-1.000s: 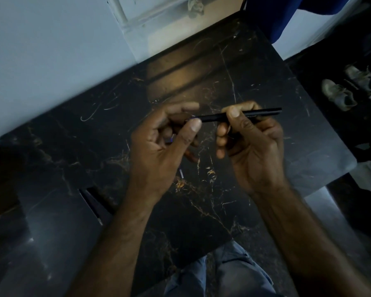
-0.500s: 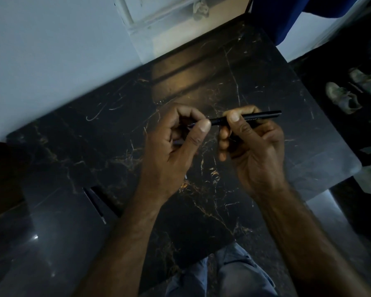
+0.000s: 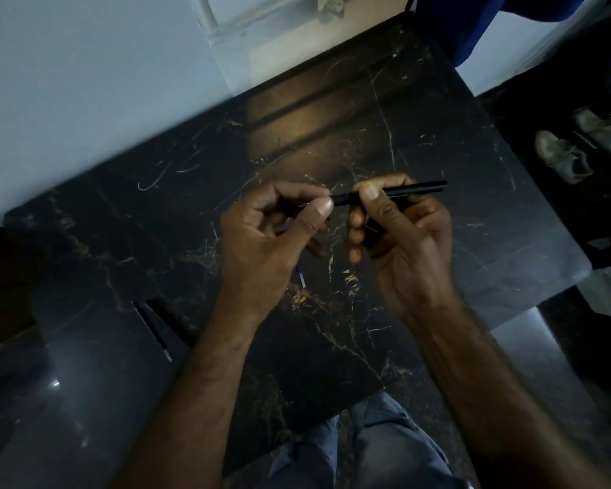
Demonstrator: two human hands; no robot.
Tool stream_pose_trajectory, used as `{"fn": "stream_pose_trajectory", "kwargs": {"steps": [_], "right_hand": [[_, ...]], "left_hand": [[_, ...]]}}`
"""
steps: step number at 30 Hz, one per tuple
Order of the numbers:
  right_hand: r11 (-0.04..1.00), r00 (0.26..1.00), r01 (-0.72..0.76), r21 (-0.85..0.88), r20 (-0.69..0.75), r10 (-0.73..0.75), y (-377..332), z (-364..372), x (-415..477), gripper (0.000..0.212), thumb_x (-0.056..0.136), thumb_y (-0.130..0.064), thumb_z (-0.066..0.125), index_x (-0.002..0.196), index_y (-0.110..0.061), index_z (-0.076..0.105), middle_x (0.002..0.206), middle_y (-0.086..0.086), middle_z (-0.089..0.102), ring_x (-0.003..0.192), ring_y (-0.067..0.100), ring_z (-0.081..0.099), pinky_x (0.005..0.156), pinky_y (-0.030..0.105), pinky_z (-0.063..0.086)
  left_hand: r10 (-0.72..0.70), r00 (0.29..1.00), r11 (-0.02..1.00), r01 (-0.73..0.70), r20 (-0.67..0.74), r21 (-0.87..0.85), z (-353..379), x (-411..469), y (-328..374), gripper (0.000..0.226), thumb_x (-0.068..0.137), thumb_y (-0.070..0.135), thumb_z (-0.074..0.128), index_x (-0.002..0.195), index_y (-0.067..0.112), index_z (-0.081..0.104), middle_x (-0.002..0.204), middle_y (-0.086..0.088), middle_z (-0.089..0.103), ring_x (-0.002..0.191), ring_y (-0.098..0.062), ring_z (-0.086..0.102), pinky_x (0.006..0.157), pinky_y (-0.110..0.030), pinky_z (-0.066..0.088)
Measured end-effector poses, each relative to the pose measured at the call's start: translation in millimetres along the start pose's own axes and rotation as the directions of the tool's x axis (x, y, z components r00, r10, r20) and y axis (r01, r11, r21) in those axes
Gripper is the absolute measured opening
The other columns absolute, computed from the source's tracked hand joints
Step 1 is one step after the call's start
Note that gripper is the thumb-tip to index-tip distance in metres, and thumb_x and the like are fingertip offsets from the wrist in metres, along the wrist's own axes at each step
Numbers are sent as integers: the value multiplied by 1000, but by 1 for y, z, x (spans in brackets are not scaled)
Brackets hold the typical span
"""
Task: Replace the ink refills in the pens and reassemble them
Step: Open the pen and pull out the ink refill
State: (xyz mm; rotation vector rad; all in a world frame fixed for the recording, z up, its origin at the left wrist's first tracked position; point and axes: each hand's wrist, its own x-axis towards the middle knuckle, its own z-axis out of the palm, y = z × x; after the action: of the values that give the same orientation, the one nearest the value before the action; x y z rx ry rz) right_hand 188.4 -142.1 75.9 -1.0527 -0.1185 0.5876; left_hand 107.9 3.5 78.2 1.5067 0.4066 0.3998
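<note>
Holding one black pen (image 3: 395,193) level between two hands: right hand (image 3: 403,238) is pinching its barrel, left hand (image 3: 272,238) is closing thumb and fingers on its near end (tip hidden).

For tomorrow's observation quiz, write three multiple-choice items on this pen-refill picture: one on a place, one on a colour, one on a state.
1. Where is the black pen barrel?
A. flat on the table
B. held above the table
C. on the floor

2. What colour is the table?
A. white
B. red
C. black with pale veins

3. How does the right hand stand?
A. closed on the barrel
B. open and empty
C. resting flat on the table

Answers:
1 B, both hands hold it clear of the top.
2 C, the dark marbled surface shows it.
3 A, thumb and fingers pinch the barrel, while the left hand grips its other end.
</note>
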Motion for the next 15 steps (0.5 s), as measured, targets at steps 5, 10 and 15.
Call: {"fn": "stream_pose_trajectory", "kwargs": {"steps": [5,10,15], "right_hand": [[999,1000,-19,30,14,18,5,5,-2,8,102,-4,60,96,-6,65,74,6,65,59,17,62,47,28,51],[999,1000,-14,47,-4,14,4,6,1,7,102,-5,59,96,-5,63,74,7,65,59,17,62,48,29,51],[998,1000,-29,62,6,28,3,7,0,5,101,-6,60,98,-2,62,74,7,66,60,18,62,48,29,52]], "left_hand": [[-85,984,993,97,-156,72,7,-3,-4,45,109,41,56,73,18,71,59,2,65,48,-12,61,44,-26,50],[-21,999,998,18,-46,-62,2,-3,-4,5,100,23,73,103,19,75,89,-1,74,71,-18,72,55,-31,60],[-143,975,990,140,-169,-31,6,-3,-5,41,107,45,57,81,18,72,62,0,66,50,-17,62,45,-28,49]]}}
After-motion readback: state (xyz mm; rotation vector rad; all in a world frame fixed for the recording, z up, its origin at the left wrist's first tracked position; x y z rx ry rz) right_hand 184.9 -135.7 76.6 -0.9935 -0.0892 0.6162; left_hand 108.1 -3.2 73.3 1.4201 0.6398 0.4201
